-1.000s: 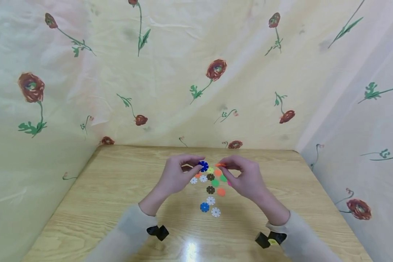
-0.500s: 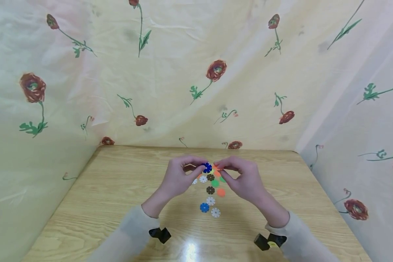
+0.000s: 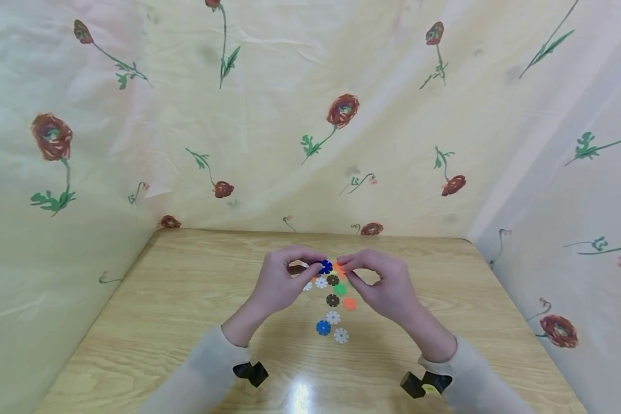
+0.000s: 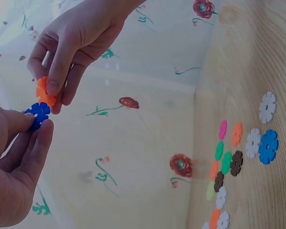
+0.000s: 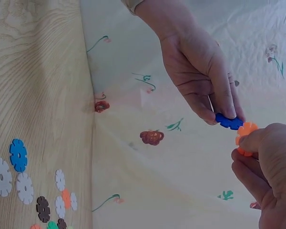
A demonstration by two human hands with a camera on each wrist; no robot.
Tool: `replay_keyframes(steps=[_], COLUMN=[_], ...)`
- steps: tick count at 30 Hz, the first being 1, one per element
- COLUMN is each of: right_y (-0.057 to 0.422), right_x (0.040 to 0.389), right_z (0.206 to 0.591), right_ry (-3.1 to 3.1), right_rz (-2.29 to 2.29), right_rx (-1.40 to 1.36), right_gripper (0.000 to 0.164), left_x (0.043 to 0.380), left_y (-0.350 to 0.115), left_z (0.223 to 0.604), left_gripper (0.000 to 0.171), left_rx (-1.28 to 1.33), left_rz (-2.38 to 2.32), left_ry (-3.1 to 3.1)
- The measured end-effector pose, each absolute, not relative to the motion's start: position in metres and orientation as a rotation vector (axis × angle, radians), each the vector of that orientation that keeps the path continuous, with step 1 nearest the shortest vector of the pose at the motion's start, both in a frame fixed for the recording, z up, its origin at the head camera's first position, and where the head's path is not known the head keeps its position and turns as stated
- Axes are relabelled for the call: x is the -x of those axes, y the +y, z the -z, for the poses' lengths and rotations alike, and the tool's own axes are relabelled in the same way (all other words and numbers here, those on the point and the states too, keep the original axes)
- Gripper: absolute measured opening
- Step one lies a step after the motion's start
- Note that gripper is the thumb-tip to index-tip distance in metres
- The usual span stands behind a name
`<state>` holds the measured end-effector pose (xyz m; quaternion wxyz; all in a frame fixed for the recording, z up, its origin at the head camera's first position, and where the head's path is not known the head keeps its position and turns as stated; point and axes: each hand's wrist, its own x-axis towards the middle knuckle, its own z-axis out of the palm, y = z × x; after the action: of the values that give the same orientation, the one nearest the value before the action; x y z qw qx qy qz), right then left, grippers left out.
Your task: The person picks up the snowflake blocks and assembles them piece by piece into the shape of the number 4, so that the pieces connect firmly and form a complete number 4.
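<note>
Drawn together since a second ago, the dark blue disc (image 4: pixel 41 113) and orange disc (image 4: pixel 43 93) meet above the table (image 3: pixel 196 282). My left hand (image 3: pixel 282 282) pinches the former, my right hand (image 3: pixel 389 280) the latter, facing sides exposed, presumably for interlocking.

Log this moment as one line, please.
left hand: pinches dark blue notched disc | right hand: pinches orange notched disc | contact: disc edges meet, interlock unclear | wooden table: other notched discs
</note>
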<state>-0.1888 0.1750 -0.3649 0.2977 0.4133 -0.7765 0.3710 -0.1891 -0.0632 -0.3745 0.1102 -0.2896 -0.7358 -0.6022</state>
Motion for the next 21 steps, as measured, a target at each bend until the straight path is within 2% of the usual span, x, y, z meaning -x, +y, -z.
replay_keyframes(steps=[6,13,17,18,21], right_y=[0.1733,0.176,0.1785,0.1796,0.1826], right_x=[0.1891,0.1884,0.1869,0.1864,0.1846], right_z=[0.3639,0.3611,0.3627,0.3633,0.3635], right_ry=[-2.056,-2.064,-2.04,-2.038,-2.038], right_rz=[-0.933,-0.913,-0.904,-0.909,-0.917], right_rx=[-1.083,-1.073,-1.103,-1.114,-1.135], right_gripper=[0.028,0.013,0.021,0.016,0.022], left_x=[0.1892,0.1897,0.1893,0.1888,0.1881], left_y=[-0.0627,-0.0582,-0.0566,-0.0564,-0.0554], left_z=[0.3756,0.374,0.3756,0.3756,0.3756], left_gripper=[0.014,0.012,0.013,0.013,0.013], left_rx=[0.833,0.854,0.867,0.864,0.865], left_rz=[1.77,1.805,1.856,1.869,1.908], left_ry=[-2.156,-2.136,-2.14,-2.146,-2.147])
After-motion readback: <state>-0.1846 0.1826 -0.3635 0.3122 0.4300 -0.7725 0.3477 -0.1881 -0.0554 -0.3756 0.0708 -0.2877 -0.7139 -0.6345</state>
